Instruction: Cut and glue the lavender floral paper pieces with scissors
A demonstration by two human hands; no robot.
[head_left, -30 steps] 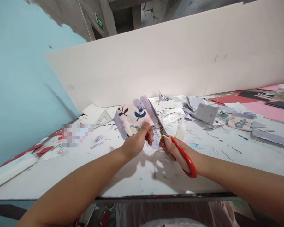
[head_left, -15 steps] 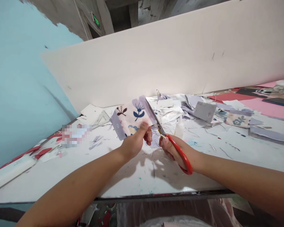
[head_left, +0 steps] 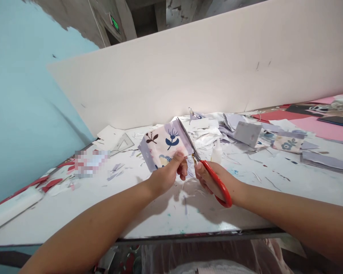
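Observation:
Pinched between the thumb and fingers of my left hand (head_left: 171, 170) is a piece of patterned paper (head_left: 161, 146), pale pink with blue and brown plant prints and lilac borders. It is held up above the table, tilted. My right hand (head_left: 210, 175) grips red-handled scissors (head_left: 221, 190), with fingers wrapped around the handles. The scissor blades (head_left: 187, 136) lie along the paper's right lilac edge and look nearly closed. A small white bottle (head_left: 216, 153) stands just behind my right hand.
Paper scraps (head_left: 205, 133) are heaped against the white partition (head_left: 188, 76). A set square (head_left: 124, 143) lies back left, and a floral paper piece (head_left: 288, 142) lies to the right. Red and pink sheets (head_left: 322, 129) and a dark flat object (head_left: 338, 122) sit far right. Thin offcuts litter the white table (head_left: 88, 213).
Both hands stay close together. The patterned paper has shifted slightly right and down with my left hand. The scissors remain along its right edge, their handle a little higher.

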